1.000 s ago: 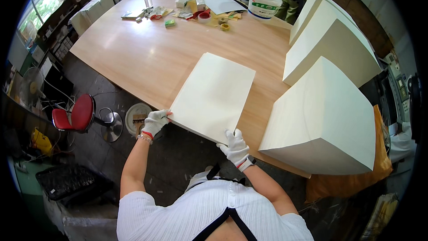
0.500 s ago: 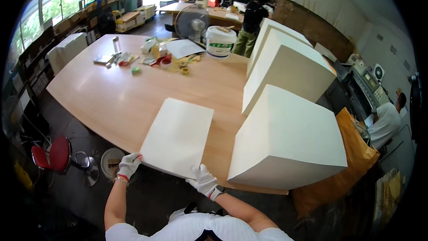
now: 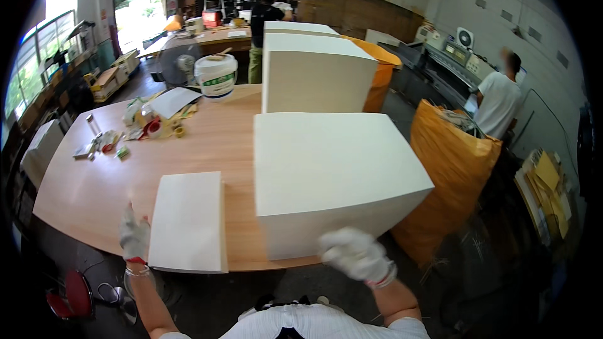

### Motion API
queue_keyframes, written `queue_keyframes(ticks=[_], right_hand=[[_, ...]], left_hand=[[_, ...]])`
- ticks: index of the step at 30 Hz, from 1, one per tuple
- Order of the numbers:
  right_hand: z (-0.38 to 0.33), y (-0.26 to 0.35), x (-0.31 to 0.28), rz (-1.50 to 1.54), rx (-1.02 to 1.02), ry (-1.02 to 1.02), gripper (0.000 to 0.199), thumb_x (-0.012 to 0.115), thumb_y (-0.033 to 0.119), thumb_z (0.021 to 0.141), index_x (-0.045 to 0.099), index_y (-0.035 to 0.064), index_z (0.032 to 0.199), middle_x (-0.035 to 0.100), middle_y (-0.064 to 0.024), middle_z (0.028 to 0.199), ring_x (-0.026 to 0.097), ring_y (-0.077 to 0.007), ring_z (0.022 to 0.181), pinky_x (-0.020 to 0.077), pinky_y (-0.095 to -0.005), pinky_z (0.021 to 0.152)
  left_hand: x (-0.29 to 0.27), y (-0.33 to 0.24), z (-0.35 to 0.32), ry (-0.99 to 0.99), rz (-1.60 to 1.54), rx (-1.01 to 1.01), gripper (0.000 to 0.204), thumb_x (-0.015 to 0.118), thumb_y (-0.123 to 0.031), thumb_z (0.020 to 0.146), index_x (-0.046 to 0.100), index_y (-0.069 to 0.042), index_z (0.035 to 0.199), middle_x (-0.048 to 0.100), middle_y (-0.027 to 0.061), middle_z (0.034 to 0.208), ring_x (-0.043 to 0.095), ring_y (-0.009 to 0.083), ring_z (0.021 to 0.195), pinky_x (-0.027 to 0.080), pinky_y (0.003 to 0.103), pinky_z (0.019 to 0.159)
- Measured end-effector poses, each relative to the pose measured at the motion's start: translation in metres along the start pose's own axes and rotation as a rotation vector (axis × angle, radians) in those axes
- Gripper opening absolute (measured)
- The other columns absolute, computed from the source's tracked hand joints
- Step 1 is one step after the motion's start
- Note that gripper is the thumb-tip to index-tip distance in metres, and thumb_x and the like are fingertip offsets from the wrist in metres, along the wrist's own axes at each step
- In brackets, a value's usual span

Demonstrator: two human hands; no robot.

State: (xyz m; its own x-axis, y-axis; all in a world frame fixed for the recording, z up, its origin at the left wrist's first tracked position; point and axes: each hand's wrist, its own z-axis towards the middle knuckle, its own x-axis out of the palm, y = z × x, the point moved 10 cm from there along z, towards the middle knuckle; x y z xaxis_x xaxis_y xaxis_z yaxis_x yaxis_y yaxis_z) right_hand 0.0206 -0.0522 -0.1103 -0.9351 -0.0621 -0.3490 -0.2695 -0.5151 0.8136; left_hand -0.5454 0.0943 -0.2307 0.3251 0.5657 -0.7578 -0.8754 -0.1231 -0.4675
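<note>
Down at the near edge of the wooden table (image 3: 94, 182), the left hand (image 3: 134, 236), in a white glove with a red cuff, stood upright against the left near corner of a thin stack of cream sheets (image 3: 188, 221), its fingers pointing up and away from the person and the forearm rising almost straight from the lower edge of the view. Whether those fingers pinched the sheets or only pressed against their edge could not be told. The stack lay flat, its near end hanging slightly over the table edge, just beside a big cream block of paper (image 3: 333, 176) to its right. The right hand (image 3: 353, 255), also gloved in white and blurred, was raised in front of the lower near face of that block, the elbow bent and the forearm coming up from the lower right; its fingers looked loosely curled with nothing in them, though the blur left it unclear whether they touched the block. The two hands were well apart. Behind the block stood a taller cream stack (image 3: 314, 72), and farther left on the table sat a white bucket (image 3: 216, 76) among small clutter.
</note>
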Motion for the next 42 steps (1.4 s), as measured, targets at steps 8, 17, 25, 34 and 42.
queue_keyframes(ticks=[8,17,25,34,42], right_hand=[[-0.044,-0.028,-0.255,-0.563,0.091,-0.94,0.018,0.063,0.007,0.094,0.064,-0.0034,0.108,0.065,-0.0139,0.103,0.065,-0.0251,0.093,0.0519,-0.0349,0.082],[0.001,0.02,-0.234,-1.082,-0.313,-0.532,0.02,0.07,0.008,0.082,0.067,0.0067,0.102,0.05,-0.0055,0.072,0.054,-0.022,0.06,0.0416,-0.0352,0.048],[0.025,0.052,-0.206,-1.29,-0.657,-0.673,0.019,0.073,0.01,0.075,0.066,0.0067,0.092,0.044,-0.0031,0.068,0.049,-0.0206,0.059,0.0406,-0.033,0.05],[0.029,0.051,-0.213,-1.091,-0.576,-0.737,0.013,0.065,0.005,0.08,0.067,0.0036,0.092,0.043,-0.0052,0.066,0.047,-0.0214,0.055,0.0391,-0.0342,0.054],[0.016,0.019,-0.245,-0.489,-0.274,-0.877,0.006,0.06,-0.002,0.086,0.066,-0.0024,0.088,0.043,-0.0069,0.058,0.045,-0.0236,0.053,0.0357,-0.0357,0.053]], left_hand=[[-0.134,-0.488,-0.107,0.268,-0.542,1.282,0.045,0.075,-0.008,0.08,0.062,-0.001,0.123,0.068,0.014,0.121,0.065,0.0315,0.114,0.05,0.043,0.101],[-0.012,-0.647,-0.185,0.679,-0.139,1.418,0.023,0.068,-0.018,0.083,0.063,-0.011,0.105,0.067,0.0076,0.103,0.066,0.0305,0.096,0.054,0.04,0.084],[0.0,-0.659,-0.183,0.627,-0.496,1.465,0.013,0.068,-0.003,0.076,0.057,-0.005,0.084,0.062,0.008,0.089,0.063,0.0271,0.086,0.05,0.04,0.069],[0.021,-0.647,-0.172,0.96,-0.54,1.107,0.013,0.065,0.008,0.078,0.059,-0.002,0.085,0.069,0.0117,0.11,0.064,0.0216,0.079,0.052,0.03,0.071],[0.005,-0.648,-0.17,0.943,-0.672,1.177,0.025,0.078,-0.01,0.08,0.055,-0.006,0.084,0.069,0.0123,0.113,0.063,0.0245,0.087,0.052,0.034,0.077]])
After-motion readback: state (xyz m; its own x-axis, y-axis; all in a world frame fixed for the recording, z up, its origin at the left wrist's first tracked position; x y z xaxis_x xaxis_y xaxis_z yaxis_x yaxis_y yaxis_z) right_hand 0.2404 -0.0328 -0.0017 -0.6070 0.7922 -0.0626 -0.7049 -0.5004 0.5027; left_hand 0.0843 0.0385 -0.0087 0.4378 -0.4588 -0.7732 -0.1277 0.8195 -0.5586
